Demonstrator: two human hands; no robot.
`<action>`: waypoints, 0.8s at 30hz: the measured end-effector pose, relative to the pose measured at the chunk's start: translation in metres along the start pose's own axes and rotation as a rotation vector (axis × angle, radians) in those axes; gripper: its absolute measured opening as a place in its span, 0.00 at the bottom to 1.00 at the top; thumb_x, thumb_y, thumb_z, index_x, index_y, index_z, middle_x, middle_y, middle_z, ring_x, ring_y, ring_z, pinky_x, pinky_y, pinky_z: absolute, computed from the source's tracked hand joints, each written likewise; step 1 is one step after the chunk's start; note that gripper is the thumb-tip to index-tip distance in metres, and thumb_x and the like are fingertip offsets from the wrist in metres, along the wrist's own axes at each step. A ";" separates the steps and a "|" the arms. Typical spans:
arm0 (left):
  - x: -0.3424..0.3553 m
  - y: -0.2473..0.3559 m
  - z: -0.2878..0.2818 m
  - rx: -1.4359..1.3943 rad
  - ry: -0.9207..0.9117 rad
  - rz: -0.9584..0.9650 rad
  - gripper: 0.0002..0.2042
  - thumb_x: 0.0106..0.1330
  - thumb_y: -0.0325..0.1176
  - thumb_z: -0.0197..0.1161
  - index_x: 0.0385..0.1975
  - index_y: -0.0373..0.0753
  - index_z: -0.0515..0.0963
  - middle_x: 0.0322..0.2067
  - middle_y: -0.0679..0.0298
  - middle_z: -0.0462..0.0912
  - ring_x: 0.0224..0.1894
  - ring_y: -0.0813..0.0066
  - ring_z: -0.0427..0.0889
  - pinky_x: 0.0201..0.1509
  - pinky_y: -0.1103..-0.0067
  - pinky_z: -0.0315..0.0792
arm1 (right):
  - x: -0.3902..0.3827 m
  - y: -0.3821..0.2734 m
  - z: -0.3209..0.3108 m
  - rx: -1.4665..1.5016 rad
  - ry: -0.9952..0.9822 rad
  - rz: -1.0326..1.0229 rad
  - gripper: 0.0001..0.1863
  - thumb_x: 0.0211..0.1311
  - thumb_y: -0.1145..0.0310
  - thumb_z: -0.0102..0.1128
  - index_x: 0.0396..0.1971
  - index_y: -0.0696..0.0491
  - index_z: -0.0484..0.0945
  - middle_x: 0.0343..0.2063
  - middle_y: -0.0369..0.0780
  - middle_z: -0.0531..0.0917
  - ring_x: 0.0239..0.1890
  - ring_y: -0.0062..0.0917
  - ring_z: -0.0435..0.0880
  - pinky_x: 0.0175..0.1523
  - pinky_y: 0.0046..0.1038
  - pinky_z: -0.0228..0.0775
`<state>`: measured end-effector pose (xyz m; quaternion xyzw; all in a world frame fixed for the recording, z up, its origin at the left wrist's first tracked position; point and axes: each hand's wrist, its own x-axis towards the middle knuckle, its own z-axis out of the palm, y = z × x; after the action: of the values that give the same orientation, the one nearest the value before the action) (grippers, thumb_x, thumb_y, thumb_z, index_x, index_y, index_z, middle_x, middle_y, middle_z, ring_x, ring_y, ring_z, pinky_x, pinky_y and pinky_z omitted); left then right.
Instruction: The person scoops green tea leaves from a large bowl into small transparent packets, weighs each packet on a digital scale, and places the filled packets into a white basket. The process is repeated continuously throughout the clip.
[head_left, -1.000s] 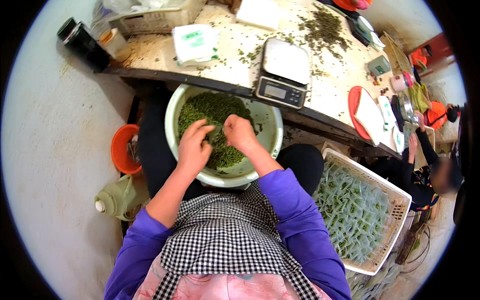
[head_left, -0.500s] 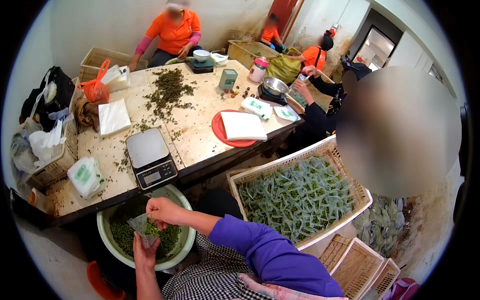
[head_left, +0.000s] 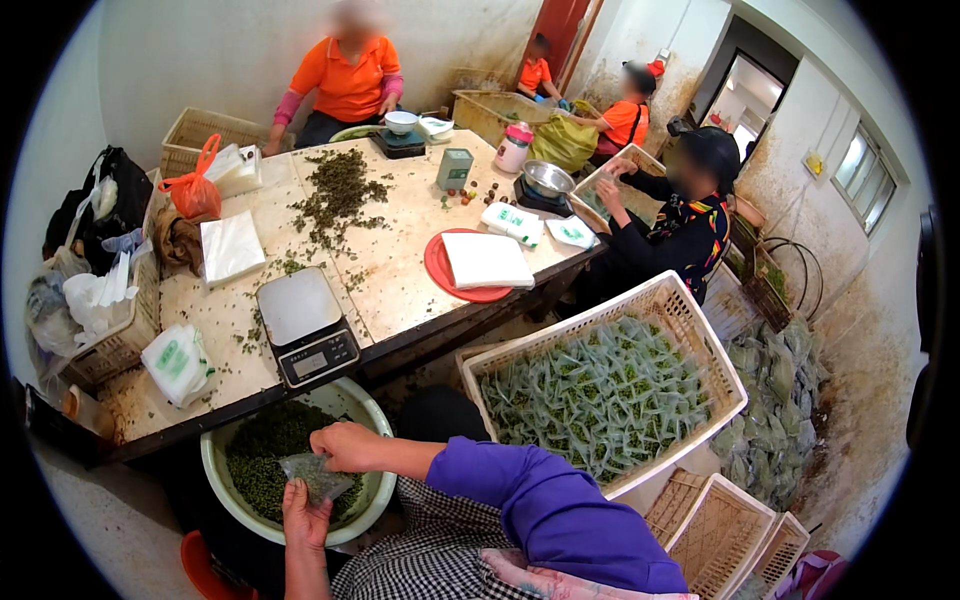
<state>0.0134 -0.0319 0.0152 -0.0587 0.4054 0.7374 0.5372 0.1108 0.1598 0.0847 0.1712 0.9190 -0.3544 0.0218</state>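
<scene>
Over a pale green basin (head_left: 380, 497) of small green berries (head_left: 255, 470), I hold a small clear plastic bag (head_left: 320, 479) with green contents. My left hand (head_left: 303, 512) grips the bag from below, thumb against its side. My right hand (head_left: 347, 446) is closed at the upper edge of the same bag, fingers bent down and partly hidden. On the table edge just beyond the basin stands a digital scale (head_left: 300, 307) with a bare plate. To my right, a cream crate (head_left: 728, 385) holds rows of filled green bags (head_left: 595, 395).
The table (head_left: 400, 290) carries a red plate (head_left: 436, 262) with white bags (head_left: 487, 260), dried dark bits (head_left: 338, 190) and a plastic-bag stack (head_left: 178, 365). Stacked crates (head_left: 715, 540) stand at lower right. A co-worker in black (head_left: 640, 225) sits beyond the crate; others wear orange (head_left: 345, 80).
My hands and the bag have shifted slightly right and down in view. My right hand has lowered over the bag's top. The view has moved a little, and the co-worker at right has leaned back.
</scene>
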 end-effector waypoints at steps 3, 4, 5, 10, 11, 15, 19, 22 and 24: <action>0.000 0.005 -0.007 -0.013 0.021 -0.012 0.10 0.70 0.40 0.62 0.46 0.49 0.73 0.42 0.73 0.81 0.42 0.77 0.82 0.32 0.78 0.80 | -0.010 -0.021 -0.028 0.081 -0.005 0.005 0.16 0.46 0.69 0.67 0.37 0.54 0.77 0.29 0.43 0.82 0.36 0.41 0.82 0.40 0.41 0.72; 0.002 0.007 -0.008 -0.034 0.046 -0.013 0.10 0.70 0.41 0.61 0.46 0.49 0.73 0.42 0.73 0.81 0.42 0.77 0.82 0.31 0.78 0.80 | -0.012 -0.022 -0.032 0.099 0.050 -0.029 0.16 0.46 0.69 0.67 0.38 0.54 0.77 0.29 0.43 0.82 0.36 0.41 0.82 0.40 0.41 0.72; 0.003 0.009 -0.009 -0.055 0.071 -0.013 0.10 0.70 0.41 0.61 0.46 0.49 0.73 0.42 0.73 0.81 0.41 0.77 0.82 0.30 0.78 0.80 | -0.013 -0.023 -0.034 0.118 0.105 -0.063 0.16 0.46 0.69 0.67 0.38 0.53 0.77 0.30 0.43 0.82 0.36 0.41 0.82 0.40 0.41 0.72; -0.001 0.005 0.009 0.054 -0.008 -0.054 0.11 0.71 0.43 0.60 0.48 0.48 0.73 0.41 0.72 0.81 0.38 0.77 0.82 0.33 0.78 0.79 | -0.005 -0.006 -0.003 0.183 0.069 -0.184 0.14 0.46 0.71 0.67 0.35 0.53 0.78 0.28 0.43 0.82 0.32 0.39 0.83 0.37 0.39 0.73; 0.001 0.007 0.012 0.052 0.047 -0.045 0.11 0.71 0.43 0.59 0.47 0.48 0.73 0.40 0.72 0.81 0.37 0.76 0.82 0.32 0.78 0.79 | 0.000 0.003 0.001 0.196 0.125 -0.204 0.12 0.46 0.72 0.66 0.33 0.54 0.78 0.27 0.43 0.82 0.31 0.39 0.83 0.37 0.38 0.73; 0.012 0.020 -0.007 0.053 0.094 0.047 0.11 0.72 0.44 0.58 0.47 0.48 0.74 0.35 0.67 0.82 0.35 0.74 0.82 0.36 0.76 0.79 | 0.016 0.005 -0.018 0.325 0.385 -0.251 0.04 0.50 0.76 0.64 0.25 0.56 0.77 0.23 0.43 0.80 0.25 0.33 0.81 0.32 0.31 0.72; 0.015 0.038 -0.012 0.042 0.127 0.118 0.12 0.72 0.38 0.58 0.49 0.41 0.73 0.36 0.61 0.82 0.36 0.68 0.83 0.38 0.72 0.81 | 0.049 0.011 -0.067 0.442 0.667 -0.136 0.04 0.56 0.74 0.64 0.31 0.57 0.79 0.29 0.38 0.81 0.33 0.21 0.80 0.40 0.24 0.73; 0.014 0.041 -0.004 0.059 0.137 0.102 0.11 0.71 0.35 0.58 0.49 0.40 0.73 0.37 0.59 0.82 0.37 0.67 0.84 0.39 0.71 0.81 | 0.074 0.002 -0.103 0.520 0.972 -0.121 0.06 0.61 0.72 0.61 0.33 0.58 0.78 0.25 0.40 0.80 0.28 0.22 0.79 0.37 0.27 0.72; 0.017 0.039 0.009 0.070 0.127 0.089 0.10 0.71 0.32 0.58 0.49 0.40 0.73 0.37 0.58 0.82 0.37 0.67 0.84 0.39 0.70 0.82 | 0.104 0.018 -0.113 0.610 1.083 -0.089 0.07 0.62 0.72 0.60 0.37 0.59 0.78 0.28 0.42 0.83 0.31 0.27 0.82 0.40 0.29 0.73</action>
<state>-0.0234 -0.0167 0.0333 -0.0685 0.4666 0.7405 0.4788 0.0278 0.2782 0.1407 0.2867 0.6633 -0.4643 -0.5121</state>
